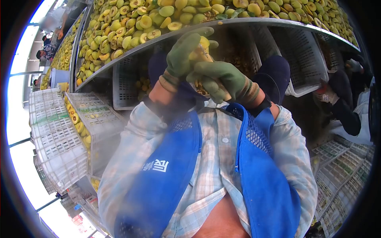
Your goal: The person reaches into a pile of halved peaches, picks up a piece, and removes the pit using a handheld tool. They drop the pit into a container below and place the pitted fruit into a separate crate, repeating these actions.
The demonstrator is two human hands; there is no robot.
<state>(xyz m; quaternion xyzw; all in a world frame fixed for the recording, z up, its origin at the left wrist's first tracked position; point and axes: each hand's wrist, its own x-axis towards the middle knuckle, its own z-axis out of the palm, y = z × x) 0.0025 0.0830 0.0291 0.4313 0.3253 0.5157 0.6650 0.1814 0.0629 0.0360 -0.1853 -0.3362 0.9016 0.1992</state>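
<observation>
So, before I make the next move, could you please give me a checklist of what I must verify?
1. Fruit held by left hand: ok, gloved fingers are around it.
2. Light-coloured handle gripped in right hand: ok, its end sticks out below the fist.
3. Gloves on: ok, both hands wear green ones.
4. Tool tip away from the left fingers: cannot tell, the hands crowd it.
5. More fruit ahead: ok, a large pile lies in front.
6. Room in the white crate below: cannot tell, partly hidden.
</observation>
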